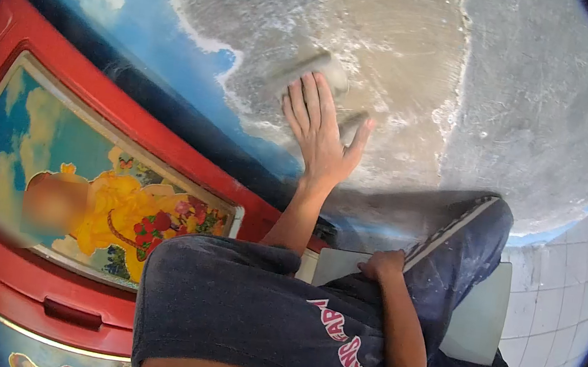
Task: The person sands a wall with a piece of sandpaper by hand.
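Note:
My left hand [322, 132] lies against the wall with its fingers stretched and its thumb out to the side. Beneath the palm and fingers is a flat greyish pad [331, 71], blurred and mostly covered, pressed to the wall. Rough beige-grey plaster [405, 58] surrounds this hand, with blue paint [202, 62] along its left border. On the thigh of my dark, dust-marked trousers [477, 243] rests my right hand [383, 264], its fingers curled in. Nothing shows in that hand, though its palm side is hidden.
To the left stands a red cabinet [47, 43] with a picture panel [29, 129]. Smooth grey wall [539, 96] continues on the right. Under my legs is a pale, flat-topped seat [487, 317]. White tiles [557, 311] cover the floor at right.

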Tool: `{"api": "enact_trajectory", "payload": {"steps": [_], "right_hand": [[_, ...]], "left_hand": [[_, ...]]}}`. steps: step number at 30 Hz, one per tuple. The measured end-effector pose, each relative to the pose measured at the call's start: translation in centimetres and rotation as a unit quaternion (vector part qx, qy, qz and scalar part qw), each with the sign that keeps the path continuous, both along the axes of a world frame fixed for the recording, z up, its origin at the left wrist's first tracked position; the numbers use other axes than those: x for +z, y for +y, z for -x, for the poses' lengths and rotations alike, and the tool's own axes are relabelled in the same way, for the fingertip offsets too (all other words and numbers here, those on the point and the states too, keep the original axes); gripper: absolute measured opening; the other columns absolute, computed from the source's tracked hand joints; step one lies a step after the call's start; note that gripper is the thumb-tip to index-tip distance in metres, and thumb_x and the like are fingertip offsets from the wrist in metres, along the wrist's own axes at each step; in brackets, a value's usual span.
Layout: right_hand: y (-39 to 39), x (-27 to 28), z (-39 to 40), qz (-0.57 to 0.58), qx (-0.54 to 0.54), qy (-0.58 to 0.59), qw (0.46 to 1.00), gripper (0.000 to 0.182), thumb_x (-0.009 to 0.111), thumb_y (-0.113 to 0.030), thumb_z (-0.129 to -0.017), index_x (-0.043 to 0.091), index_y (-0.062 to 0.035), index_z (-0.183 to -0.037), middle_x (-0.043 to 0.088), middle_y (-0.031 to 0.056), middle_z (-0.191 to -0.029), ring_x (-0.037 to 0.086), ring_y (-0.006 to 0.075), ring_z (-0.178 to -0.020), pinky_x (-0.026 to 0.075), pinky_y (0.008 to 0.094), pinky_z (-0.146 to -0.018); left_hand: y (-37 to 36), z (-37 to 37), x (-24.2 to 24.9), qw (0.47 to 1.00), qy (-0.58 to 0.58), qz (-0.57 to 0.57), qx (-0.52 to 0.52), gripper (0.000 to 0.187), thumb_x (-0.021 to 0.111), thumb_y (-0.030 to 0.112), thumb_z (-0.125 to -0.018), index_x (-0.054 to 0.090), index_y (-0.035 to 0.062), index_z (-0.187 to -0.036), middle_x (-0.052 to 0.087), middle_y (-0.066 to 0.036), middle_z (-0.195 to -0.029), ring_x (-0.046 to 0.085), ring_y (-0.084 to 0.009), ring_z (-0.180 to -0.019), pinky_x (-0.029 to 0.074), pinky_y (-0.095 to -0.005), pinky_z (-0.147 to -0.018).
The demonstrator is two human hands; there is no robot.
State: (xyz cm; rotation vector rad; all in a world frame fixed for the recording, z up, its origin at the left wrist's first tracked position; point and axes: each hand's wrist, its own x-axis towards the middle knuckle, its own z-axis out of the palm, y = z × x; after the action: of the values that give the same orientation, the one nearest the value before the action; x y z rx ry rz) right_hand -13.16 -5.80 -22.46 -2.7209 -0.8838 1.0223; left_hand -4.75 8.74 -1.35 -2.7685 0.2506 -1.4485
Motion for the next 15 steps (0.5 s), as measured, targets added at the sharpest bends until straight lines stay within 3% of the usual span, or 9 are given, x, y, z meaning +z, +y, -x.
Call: {"api": "enact_trajectory", "payload": {"steps": [5, 9, 15], "right_hand": [[0.1, -0.6, -0.5, 0.019, -0.004, 0.007, 1.0, 0.067, 0.05, -0.066, -0.091, 0.071, -0.0113, -0.122, 0.068, 0.0123, -0.128, 0.064, 0.0279, -0.119, 0.039, 0.0452, -0.104], [0.2, -0.6, -0.5, 0.029, -0.026, 0.016, 0.999, 0.067, 0.049, -0.067, -0.091, 0.071, -0.0119, -0.122, 0.067, 0.0127, -0.129, 0.064, 0.028, -0.12, 0.04, 0.0449, -0.104], [0.3, -1.2, -0.2, 0.021, -0.005, 0.013, 1.0, 0.065, 0.05, -0.066, -0.091, 0.071, -0.0122, -0.122, 0.068, 0.0124, -0.127, 0.064, 0.028, -0.12, 0.04, 0.0449, -0.103]], "left_hand": [[-0.9, -0.7, 1.2, 0.997, -0.076, 0.029, -0.007, 0.099, 0.056, 0.054, -0.094, 0.013, -0.0107, -0.155, 0.01, -0.032, -0.161, 0.004, -0.0498, -0.149, 0.0, -0.0647, -0.117], [-1.2, 0.0, -0.9, 0.999, -0.029, 0.017, -0.018, 0.097, 0.055, 0.055, -0.094, 0.015, -0.0085, -0.155, 0.012, -0.031, -0.162, 0.007, -0.0491, -0.15, 0.003, -0.0633, -0.118], [-0.4, -0.1, 2.3, 0.996, -0.086, 0.012, -0.014, 0.096, 0.06, 0.05, -0.093, 0.011, -0.0003, -0.159, 0.008, -0.027, -0.164, 0.008, -0.048, -0.15, 0.008, -0.0627, -0.118]]}}
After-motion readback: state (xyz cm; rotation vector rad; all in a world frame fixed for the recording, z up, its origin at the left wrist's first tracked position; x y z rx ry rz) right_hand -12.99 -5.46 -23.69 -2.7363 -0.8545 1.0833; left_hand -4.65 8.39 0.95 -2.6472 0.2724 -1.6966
